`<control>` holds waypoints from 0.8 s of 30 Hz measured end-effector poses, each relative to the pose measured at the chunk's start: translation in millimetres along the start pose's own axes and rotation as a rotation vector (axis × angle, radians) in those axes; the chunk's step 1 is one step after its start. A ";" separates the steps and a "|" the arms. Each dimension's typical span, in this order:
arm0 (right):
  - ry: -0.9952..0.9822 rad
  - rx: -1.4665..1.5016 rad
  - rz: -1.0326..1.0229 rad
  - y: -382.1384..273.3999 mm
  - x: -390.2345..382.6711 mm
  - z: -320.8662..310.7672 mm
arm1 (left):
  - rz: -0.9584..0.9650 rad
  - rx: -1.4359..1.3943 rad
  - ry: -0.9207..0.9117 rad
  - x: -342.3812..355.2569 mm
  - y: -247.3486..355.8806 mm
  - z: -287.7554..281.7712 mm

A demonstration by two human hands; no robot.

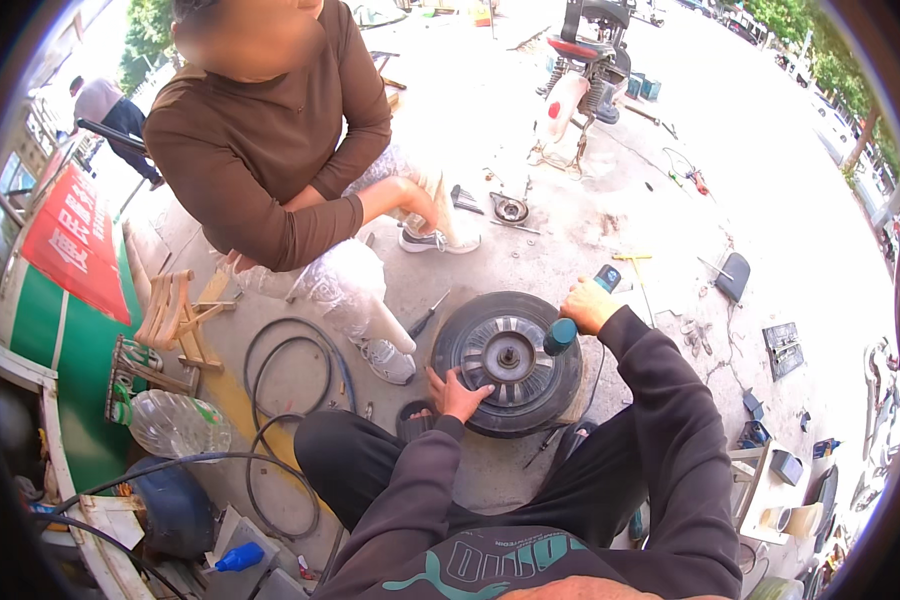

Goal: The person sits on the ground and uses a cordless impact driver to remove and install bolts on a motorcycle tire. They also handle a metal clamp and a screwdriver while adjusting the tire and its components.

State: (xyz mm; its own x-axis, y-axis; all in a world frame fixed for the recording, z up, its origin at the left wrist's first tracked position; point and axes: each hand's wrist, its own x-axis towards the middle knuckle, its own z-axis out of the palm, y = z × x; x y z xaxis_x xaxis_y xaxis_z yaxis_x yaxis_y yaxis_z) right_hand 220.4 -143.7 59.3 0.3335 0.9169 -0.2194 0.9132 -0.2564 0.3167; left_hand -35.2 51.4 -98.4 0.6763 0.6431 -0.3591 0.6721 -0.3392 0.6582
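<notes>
A scooter wheel with a black tyre [452, 330] lies flat on the ground between my feet. Its ribbed grey hub [492, 384] faces up, with an axle stub at the centre. My left hand [457, 397] rests on the lower left of the wheel, fingers spread over tyre and hub. In my right hand [590, 303] is a teal and black cordless power driver [561, 337]. The driver's head hangs over the wheel's right edge, and its battery end shows above my fist. What its tip touches, if anything, I cannot make out.
A person in a brown top [260, 150] sits across at the left, one shoe close to the wheel. A screwdriver [429, 314] lies beside that shoe. Black hose coils [260, 400] spread on the left. A partly stripped scooter [570, 100] stands behind; a bit case [783, 350] lies right.
</notes>
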 end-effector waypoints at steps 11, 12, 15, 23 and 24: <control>-0.170 1.083 0.500 -22.5 -94.0 -23.1 | 0.030 0.000 0.020 -3.2 -5.0 9.2; -0.187 1.184 0.553 -32.2 -105.1 -15.5 | 0.011 -0.016 0.004 -2.6 -5.0 7.8; -0.219 1.434 0.679 -56.4 -126.6 -7.2 | -0.010 0.020 0.012 -2.2 -1.1 7.4; -0.304 1.547 0.740 -71.5 -123.7 11.8 | -0.029 0.007 0.002 1.2 -0.4 5.3; -0.301 1.552 0.720 -70.9 -123.9 12.0 | -0.034 0.007 -0.005 -0.1 -0.6 4.6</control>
State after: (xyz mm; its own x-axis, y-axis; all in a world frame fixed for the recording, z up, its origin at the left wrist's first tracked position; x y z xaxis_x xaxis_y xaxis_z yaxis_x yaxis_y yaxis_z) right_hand 117.1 -242.8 52.9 0.6048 0.4582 -0.6514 -0.1294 -0.7505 -0.6480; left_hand -34.3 48.4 -101.8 0.6549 0.6507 -0.3843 0.6964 -0.3222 0.6413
